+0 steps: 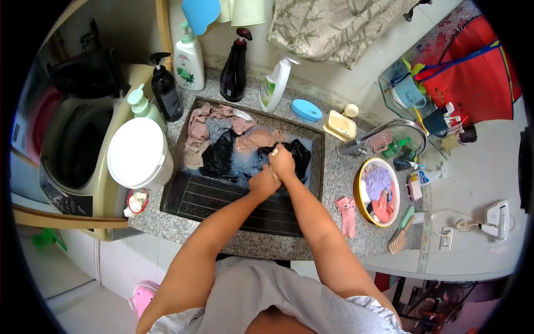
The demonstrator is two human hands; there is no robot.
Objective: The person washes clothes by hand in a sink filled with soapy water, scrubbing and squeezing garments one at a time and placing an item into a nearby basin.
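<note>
Both fists meet over a dark sink [222,214] with a ribbed washboard slope at its near side. My left hand [264,182] is closed, pressed against the underside of my right hand [282,161], which is also closed. Wet black cloth [300,157] shows beside both fists and appears gripped in them; the fingers cover most of the held part. More black cloth [218,157] lies in the cloudy water to the left. Behind it are pinkish-beige garments [199,125], a grey piece [218,128] and a peach-coloured cloth [258,139].
A white lidded bucket [139,153] stands left of the sink. Pump bottles [233,69] line the back. Soap dishes [339,125] and a faucet [356,145] sit right, near a yellow-rimmed basin [361,206] of clothes, a pink cloth [346,217] and a brush [399,239].
</note>
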